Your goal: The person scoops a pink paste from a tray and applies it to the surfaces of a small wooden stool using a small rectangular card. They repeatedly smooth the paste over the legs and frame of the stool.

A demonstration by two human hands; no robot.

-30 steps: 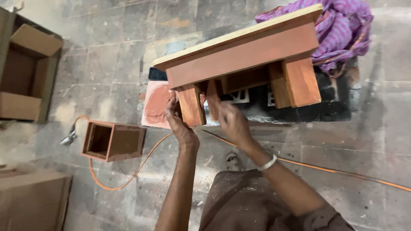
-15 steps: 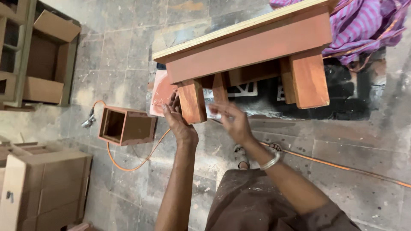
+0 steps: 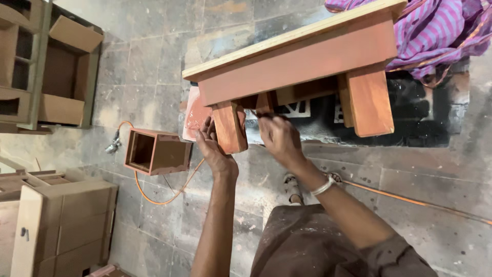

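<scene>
So your left hand (image 3: 215,149) is cupped flat against the near leg (image 3: 230,125) of that reddish-brown wooden stool (image 3: 302,61), fingers spread and resting on its side, not gripped around it. Your right hand (image 3: 279,138) is just at 3 o'clock from that leg, fingers pinched together around something small and dark up by the underside of the seat; can't tell what it is. The stool fills the top of the view from about 11 to 2 o'clock, standing on a dark mat (image 3: 410,118). A purple striped cloth (image 3: 441,31) is bunched behind it at 1 o'clock. Over at 9 o'clock from your left hand there's a small open wooden box (image 3: 156,151) on the stone floor (image 3: 143,61), with an orange hose (image 3: 164,197) looping past it.
</scene>
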